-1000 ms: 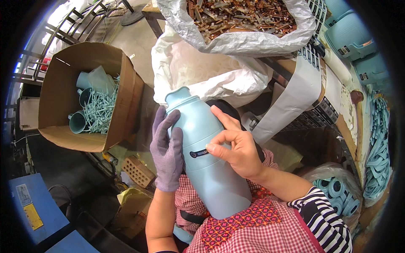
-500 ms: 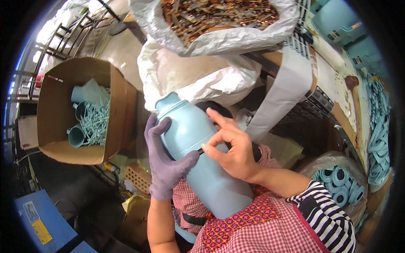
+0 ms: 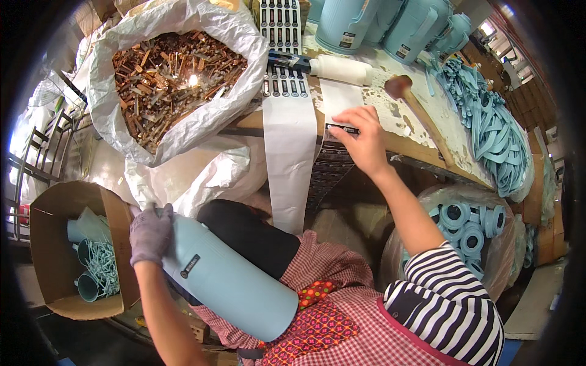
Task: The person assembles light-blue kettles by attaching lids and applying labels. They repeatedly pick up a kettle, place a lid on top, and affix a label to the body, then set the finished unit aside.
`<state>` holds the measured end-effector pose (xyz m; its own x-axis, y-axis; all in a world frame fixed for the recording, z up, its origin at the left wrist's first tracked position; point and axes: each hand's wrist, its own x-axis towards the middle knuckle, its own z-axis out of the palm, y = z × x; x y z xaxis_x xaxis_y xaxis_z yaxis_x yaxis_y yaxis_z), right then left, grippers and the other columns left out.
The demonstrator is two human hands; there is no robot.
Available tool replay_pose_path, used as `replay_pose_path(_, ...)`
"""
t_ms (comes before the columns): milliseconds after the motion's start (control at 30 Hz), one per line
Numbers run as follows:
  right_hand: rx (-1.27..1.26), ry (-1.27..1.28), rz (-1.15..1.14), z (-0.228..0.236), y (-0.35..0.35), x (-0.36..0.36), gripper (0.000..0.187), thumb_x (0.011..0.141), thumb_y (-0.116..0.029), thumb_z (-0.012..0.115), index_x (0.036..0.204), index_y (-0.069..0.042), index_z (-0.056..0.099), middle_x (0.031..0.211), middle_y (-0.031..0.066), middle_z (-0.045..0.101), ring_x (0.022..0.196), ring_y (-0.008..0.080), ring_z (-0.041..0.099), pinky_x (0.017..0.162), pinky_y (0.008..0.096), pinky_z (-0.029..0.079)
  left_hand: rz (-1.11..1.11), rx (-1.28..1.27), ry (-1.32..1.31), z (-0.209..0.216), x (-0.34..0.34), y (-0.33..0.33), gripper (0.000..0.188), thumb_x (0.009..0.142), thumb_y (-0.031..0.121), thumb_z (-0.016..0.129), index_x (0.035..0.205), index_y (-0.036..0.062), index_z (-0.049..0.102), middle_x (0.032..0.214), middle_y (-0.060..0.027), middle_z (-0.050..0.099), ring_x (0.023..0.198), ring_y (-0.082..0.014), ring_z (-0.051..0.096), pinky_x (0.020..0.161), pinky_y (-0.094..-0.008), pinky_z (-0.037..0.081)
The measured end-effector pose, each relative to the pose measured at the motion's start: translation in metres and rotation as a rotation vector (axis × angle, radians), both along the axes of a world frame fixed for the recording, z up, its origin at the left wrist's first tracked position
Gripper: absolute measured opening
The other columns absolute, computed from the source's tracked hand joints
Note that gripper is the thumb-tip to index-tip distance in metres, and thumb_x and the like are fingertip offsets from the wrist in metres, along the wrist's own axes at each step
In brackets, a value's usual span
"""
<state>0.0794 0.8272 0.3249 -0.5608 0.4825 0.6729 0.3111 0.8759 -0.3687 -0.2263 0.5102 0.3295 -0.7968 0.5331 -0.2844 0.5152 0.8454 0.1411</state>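
Note:
A light-blue thermos flask body [image 3: 229,277] lies slanted across my lap, with a small black label [image 3: 190,266] on its side. My left hand [image 3: 151,235], in a purple-grey glove, is closed around its upper end, which is partly hidden behind the fingers. Out over the table edge, my bare right hand [image 3: 360,137] pinches a small black label sticker [image 3: 343,129] between thumb and fingers. Whether that sticker is fully off the paper strip behind it, I cannot tell. Just left of this hand, a white backing strip [image 3: 288,152] hangs down from a sheet of black labels [image 3: 284,30].
A white sack [image 3: 177,18] of brownish scraps stands at upper left, above a cardboard box [image 3: 55,207] with blue parts. On the worktable lie a mallet [image 3: 421,113] and blue straps [image 3: 488,131], with finished blue flasks [image 3: 348,27] behind. A bag of blue rings [image 3: 470,235] is at right.
My right hand has moved from the flask to the table edge, where it pinches a label. The flask has turned, showing a black label, and my view has swung right.

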Motion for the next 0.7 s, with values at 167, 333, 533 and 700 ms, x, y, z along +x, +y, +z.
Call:
replay_pose_path(167, -0.185, -0.028, 0.01, -0.018, 0.02, -0.003, 0.015, 0.073, -0.015, 0.086, 0.083, -0.006, 0.079, 0.089, 0.0074, 0.07, 0.09, 0.0257, 0.059, 0.084, 0.0373, 0.048, 0.181, 0.599, -0.384, 0.005, -0.02, -0.073, 0.056, 0.094, 0.046, 0.064, 0.111, -0.0055, 0.073, 0.095, -0.0189, 0.075, 0.087, -0.0283, 0.072, 0.086, -0.0376, 0.054)
replay_pose_path(333, -0.162, 0.1, 0.097, -0.023, 0.02, -0.001, 0.014, 0.07, -0.009, 0.087, 0.077, -0.004, 0.075, 0.083, 0.0069, 0.072, 0.085, 0.0236, 0.063, 0.08, 0.0354, 0.049, 0.235, 1.179, -0.966, -0.022, -0.021, -0.127, 0.051, 0.097, 0.031, 0.065, 0.134, -0.0051, 0.059, 0.121, -0.0138, 0.067, 0.113, -0.0201, 0.063, 0.101, -0.0343, 0.05)
replay_pose_path(533, -0.378, -0.187, 0.327, 0.007, -0.1, 0.008, 0.009, 0.071, -0.005, 0.08, 0.076, -0.005, 0.072, 0.116, 0.0126, 0.069, 0.11, 0.029, 0.058, 0.098, 0.0411, 0.045, 0.52, 1.015, -0.965, -0.056, -0.006, -0.084, 0.036, 0.101, 0.028, 0.058, 0.123, 0.0003, 0.066, 0.103, -0.0101, 0.073, 0.092, -0.0178, 0.069, 0.086, -0.0323, 0.055)
replay_pose_path(700, -1.514, -0.692, 0.998, -0.009, -0.206, -0.006, 0.014, 0.085, -0.011, 0.078, 0.087, 0.001, 0.072, 0.081, 0.0046, 0.071, 0.074, 0.0069, 0.062, 0.068, 0.0255, 0.051, 0.41, 1.153, -0.846, -0.104, -0.012, -0.068, 0.034, 0.098, 0.026, 0.059, 0.113, -0.0015, 0.071, 0.099, -0.0127, 0.073, 0.081, -0.0169, 0.07, 0.075, -0.0308, 0.058)
